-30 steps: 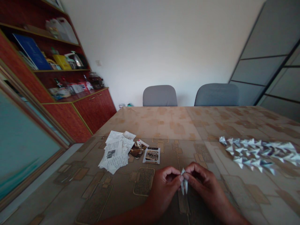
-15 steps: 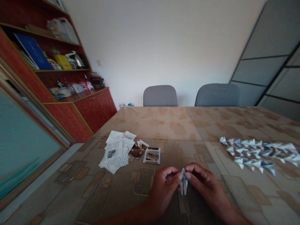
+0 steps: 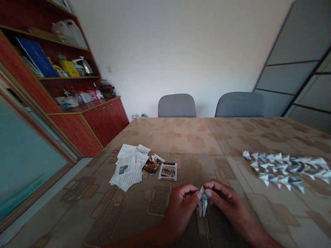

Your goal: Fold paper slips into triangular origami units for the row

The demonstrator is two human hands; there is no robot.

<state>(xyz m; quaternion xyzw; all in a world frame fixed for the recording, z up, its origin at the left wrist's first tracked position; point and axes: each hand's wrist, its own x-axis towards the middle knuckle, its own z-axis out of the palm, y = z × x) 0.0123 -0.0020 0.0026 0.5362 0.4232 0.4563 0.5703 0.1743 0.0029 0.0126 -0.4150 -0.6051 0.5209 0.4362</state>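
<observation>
Between my two hands, just above the near part of the table, is a small piece of folded printed paper (image 3: 203,203). It has a pointed top and two narrow points hanging down. My left hand (image 3: 183,204) pinches its left side between thumb and fingers. On the other side, my right hand (image 3: 225,199) grips the upper right edge in the same way. Some of the paper is covered by the fingertips.
Left of my hands lies a pile of cut printed paper (image 3: 129,168), with a picture piece (image 3: 168,171) beside it. Rows of folded paper pieces (image 3: 284,168) stand at the right. Beyond the patterned table (image 3: 186,134) are two grey chairs (image 3: 176,105).
Both hands keep their pinch on the folded paper. The paper has shifted very slightly downward and its lower points have turned a little.
</observation>
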